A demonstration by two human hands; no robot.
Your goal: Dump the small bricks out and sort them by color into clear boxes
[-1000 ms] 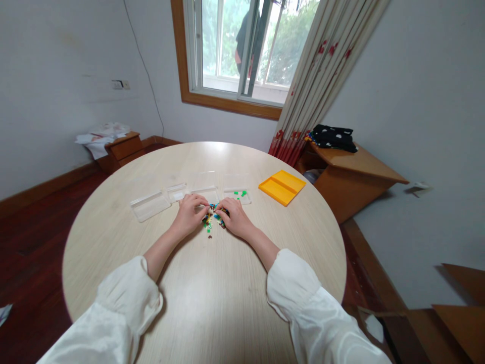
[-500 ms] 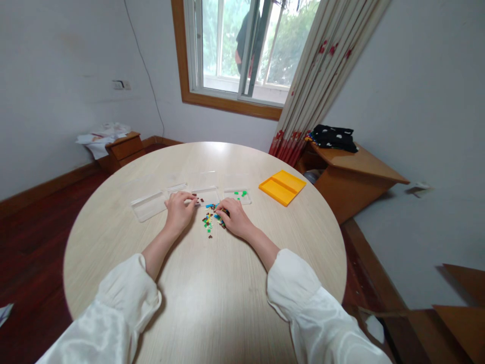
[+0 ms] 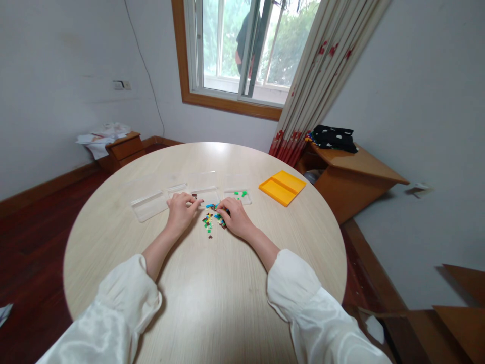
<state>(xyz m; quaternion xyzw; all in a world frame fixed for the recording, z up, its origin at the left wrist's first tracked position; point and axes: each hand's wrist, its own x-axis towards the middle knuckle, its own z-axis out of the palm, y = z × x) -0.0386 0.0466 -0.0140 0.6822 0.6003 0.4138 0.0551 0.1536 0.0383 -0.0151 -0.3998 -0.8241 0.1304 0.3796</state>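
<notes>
A small pile of tiny toy bricks [image 3: 208, 221] in brown, green, blue, yellow and white lies mid-table between my hands. My left hand [image 3: 181, 212] is at the front of a clear box holding brown bricks [image 3: 194, 195]; its thumb and forefinger are pinched on a small brown brick [image 3: 201, 201]. My right hand [image 3: 235, 217] rests at the pile's right side, fingers curled down among the bricks and closed; what they hold is hidden. Behind it, a clear box [image 3: 248, 202] contains several green bricks [image 3: 243, 194].
Two more clear boxes [image 3: 146, 206] stand to the left, one partly behind my left hand. An open yellow case [image 3: 282, 188] lies at the right on the round table [image 3: 204, 303]. Beyond the table are a wooden cabinet [image 3: 352, 177] and a curtain [image 3: 314, 76].
My left fingertips have shifted slightly right along the clear box, to a brown brick at its front. My right hand stays at the pile, with its fingers moved a little.
</notes>
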